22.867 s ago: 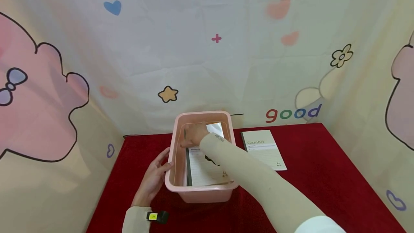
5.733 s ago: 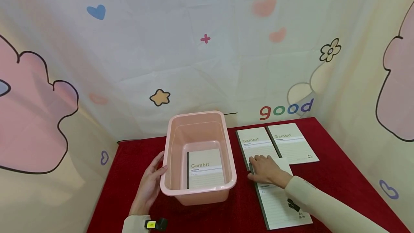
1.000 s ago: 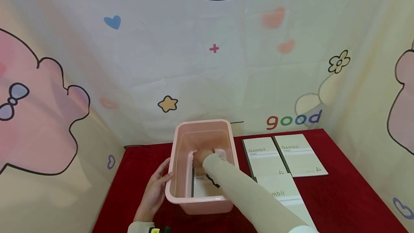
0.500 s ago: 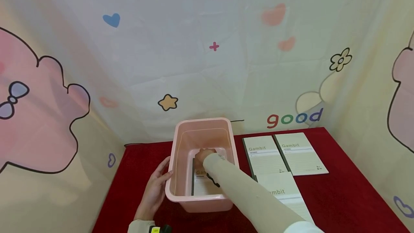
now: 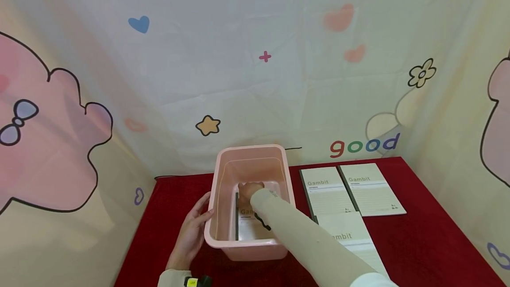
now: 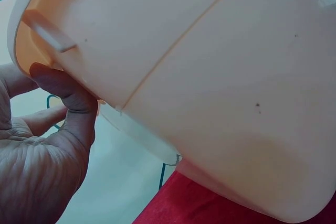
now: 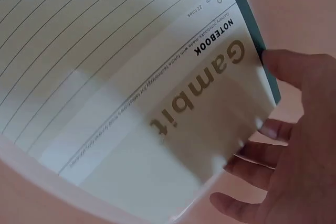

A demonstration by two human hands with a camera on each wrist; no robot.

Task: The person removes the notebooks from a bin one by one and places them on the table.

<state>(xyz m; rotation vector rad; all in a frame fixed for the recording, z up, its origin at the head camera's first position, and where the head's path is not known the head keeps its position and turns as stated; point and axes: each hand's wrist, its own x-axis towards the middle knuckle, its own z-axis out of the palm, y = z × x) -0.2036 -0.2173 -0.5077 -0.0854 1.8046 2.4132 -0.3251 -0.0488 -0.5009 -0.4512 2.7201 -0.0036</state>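
A pink plastic tub stands on the red cloth. My left hand holds its left rim; in the left wrist view the thumb of that hand presses the tub's wall just under the lip. Down inside the tub lies a Gambit notebook with a dark spine. My right hand grips its far end. In the right wrist view, the thumb of the right hand is at the notebook's spine edge, and some fingertips are hidden behind its top edge.
Three more Gambit notebooks lie right of the tub: a back left one, a back right one and a nearer one, partly covered by my right sleeve. A printed curtain rises behind the red cloth.
Since the oldest frame, two more notebooks lie on the cloth. My right hand has gone from the nearest one into the tub. In the last second the hand and notebook have shifted only slightly.
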